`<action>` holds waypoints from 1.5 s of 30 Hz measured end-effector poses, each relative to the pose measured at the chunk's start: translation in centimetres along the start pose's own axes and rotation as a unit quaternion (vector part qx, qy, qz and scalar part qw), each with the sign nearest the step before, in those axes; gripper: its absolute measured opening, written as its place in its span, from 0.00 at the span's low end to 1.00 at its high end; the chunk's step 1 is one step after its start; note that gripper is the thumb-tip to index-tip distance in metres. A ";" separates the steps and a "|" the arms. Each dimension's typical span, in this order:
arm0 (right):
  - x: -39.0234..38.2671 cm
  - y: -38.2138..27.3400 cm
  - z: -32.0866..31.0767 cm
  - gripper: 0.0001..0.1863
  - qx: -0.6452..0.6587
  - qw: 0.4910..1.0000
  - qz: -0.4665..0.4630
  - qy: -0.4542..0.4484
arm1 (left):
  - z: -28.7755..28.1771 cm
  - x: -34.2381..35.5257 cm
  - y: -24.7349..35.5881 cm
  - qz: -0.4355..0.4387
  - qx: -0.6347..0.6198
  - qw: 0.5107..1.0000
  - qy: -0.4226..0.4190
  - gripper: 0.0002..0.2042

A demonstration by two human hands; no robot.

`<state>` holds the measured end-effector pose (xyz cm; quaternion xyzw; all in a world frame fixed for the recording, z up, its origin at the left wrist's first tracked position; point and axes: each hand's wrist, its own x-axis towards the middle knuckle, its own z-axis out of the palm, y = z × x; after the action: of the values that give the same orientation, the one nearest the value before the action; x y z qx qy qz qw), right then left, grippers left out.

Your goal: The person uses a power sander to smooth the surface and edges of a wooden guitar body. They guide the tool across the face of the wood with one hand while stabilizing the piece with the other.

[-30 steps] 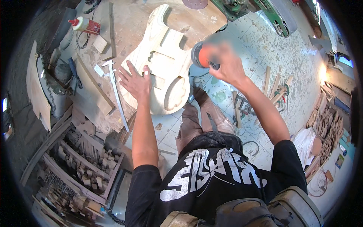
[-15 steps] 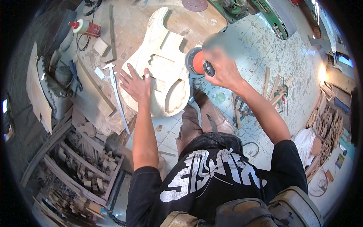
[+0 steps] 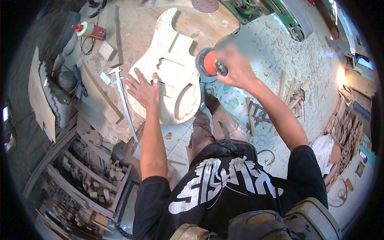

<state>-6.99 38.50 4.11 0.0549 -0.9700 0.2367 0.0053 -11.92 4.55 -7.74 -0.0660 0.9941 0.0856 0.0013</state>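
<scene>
A pale wooden electric guitar body (image 3: 146,60) with routed cavities lies on the workbench. Flat on its left part rests my left hand (image 3: 145,91), fingers spread and holding nothing. My right hand (image 3: 239,72) is wrapped around an orange and black orbital sander (image 3: 210,63). The sander is tipped on its side, its round pad against the curved right edge of the body. Part of my right hand and of the sander is blurred over. Left of the body lies a vernier caliper (image 3: 122,96).
A glue bottle (image 3: 90,31) with a red cap and wood strips (image 3: 115,40) lie on the bench's left side. A sanding disc (image 3: 205,5) sits at the far edge, near a green machine (image 3: 280,16). Clamps (image 3: 260,113) lie on the floor at right; a crate (image 3: 72,183) holds offcuts.
My right hand and the sander have shifted very slightly, and the sander's tilt differs a little. My left hand and the guitar body stay where they were.
</scene>
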 end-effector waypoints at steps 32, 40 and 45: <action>-1.6 0.3 0.5 0.32 -0.011 0.999 -0.035 0.000 | -0.4 -0.1 0.2 0.009 0.004 1.000 -0.010 0.45; 3.0 6.6 -2.3 0.32 -0.004 0.994 0.088 0.059 | -0.5 0.1 0.6 0.012 -0.003 1.000 0.003 0.44; -0.3 6.1 -3.1 0.32 0.033 0.983 0.140 0.110 | -1.0 0.1 0.8 0.005 0.000 1.000 -0.002 0.43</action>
<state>-7.44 45.34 4.01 -0.1077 -0.9531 0.2721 0.0774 -12.11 5.18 -6.65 -0.0612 0.9945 0.0855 0.0028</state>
